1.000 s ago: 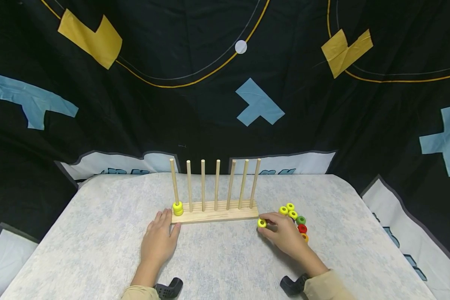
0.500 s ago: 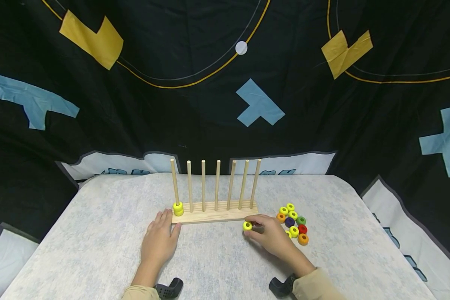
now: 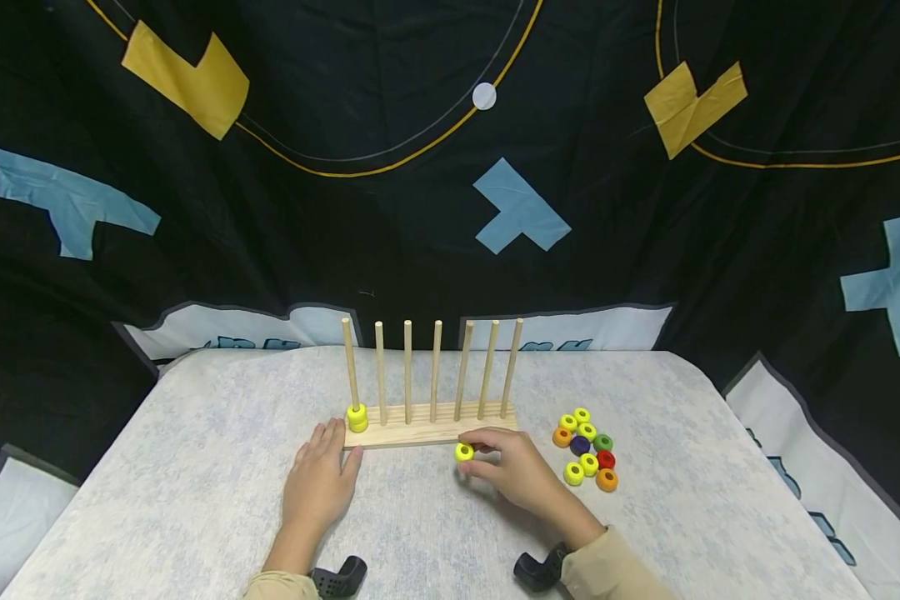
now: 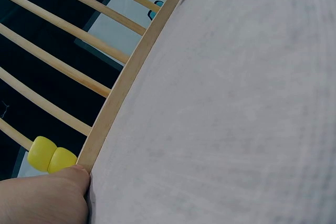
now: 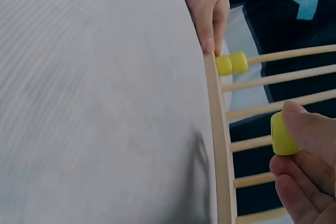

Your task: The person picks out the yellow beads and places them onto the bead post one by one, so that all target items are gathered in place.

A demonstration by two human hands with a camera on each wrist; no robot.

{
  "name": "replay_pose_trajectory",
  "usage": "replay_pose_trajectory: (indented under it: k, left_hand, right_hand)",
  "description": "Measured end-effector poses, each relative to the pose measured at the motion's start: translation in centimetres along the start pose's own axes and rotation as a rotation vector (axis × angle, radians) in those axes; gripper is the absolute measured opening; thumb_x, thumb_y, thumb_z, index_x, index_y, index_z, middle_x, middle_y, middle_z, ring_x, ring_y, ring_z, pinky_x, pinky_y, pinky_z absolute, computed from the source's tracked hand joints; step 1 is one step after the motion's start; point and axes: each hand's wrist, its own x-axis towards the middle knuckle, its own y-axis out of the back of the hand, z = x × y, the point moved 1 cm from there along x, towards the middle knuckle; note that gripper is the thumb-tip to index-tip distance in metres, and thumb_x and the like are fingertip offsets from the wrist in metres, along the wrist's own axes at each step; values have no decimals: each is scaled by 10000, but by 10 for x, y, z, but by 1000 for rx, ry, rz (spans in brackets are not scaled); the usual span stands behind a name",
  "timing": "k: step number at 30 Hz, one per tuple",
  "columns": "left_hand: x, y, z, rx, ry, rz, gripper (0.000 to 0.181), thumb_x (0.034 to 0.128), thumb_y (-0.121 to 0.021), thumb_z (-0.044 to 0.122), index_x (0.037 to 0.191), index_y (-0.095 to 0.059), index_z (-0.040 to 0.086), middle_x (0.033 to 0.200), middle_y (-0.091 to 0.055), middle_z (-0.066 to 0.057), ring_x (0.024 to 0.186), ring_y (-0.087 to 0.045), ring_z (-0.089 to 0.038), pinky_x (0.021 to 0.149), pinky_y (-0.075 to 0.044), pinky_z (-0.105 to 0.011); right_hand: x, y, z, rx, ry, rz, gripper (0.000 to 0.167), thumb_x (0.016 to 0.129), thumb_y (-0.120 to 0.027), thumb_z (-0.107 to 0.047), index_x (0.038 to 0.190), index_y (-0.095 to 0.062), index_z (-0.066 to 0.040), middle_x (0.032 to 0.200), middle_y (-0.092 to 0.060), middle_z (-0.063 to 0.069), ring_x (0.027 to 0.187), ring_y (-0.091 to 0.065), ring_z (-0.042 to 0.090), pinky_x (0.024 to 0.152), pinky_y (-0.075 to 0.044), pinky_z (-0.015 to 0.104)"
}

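Note:
My right hand (image 3: 513, 467) pinches a yellow bead (image 3: 463, 452) between thumb and fingers, in front of the wooden peg rack (image 3: 420, 432). In the right wrist view the held bead (image 5: 283, 135) is apart from the pegs. Two yellow beads (image 3: 357, 417) are stacked on the leftmost peg (image 3: 350, 367); the other pegs are bare. My left hand (image 3: 318, 479) rests at the rack's left end with its fingers fairly straight. Its thumb touches the front edge, as the left wrist view shows beside the stacked beads (image 4: 50, 155).
Loose beads lie on the table (image 3: 217, 483) right of the rack: several yellow ones (image 3: 573, 473), two orange (image 3: 607, 479), a purple (image 3: 580, 446), a green (image 3: 603, 442) and a red (image 3: 605, 460). A dark curtain (image 3: 390, 242) hangs behind the table.
My right hand has carried the yellow bead leftward along the front of the rack, uncovering the loose beads behind it. The left hand and the rack have stayed in place.

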Motion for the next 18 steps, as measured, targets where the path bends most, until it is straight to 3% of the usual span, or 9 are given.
replay_pose_trajectory:
  k: [18]
  left_hand:
    - [0,0,0,2,-5,-1,656,1036,-468,359,1522,-304,-49,1595,-300,-225,1512,-220,-399,1240,-169,-549]
  right_hand:
    - [25,-9,-26,14,77,2,351,877,-768,-218,1205,-712,-106,1204,-730,0,1055,-694,148,942,-572,320]
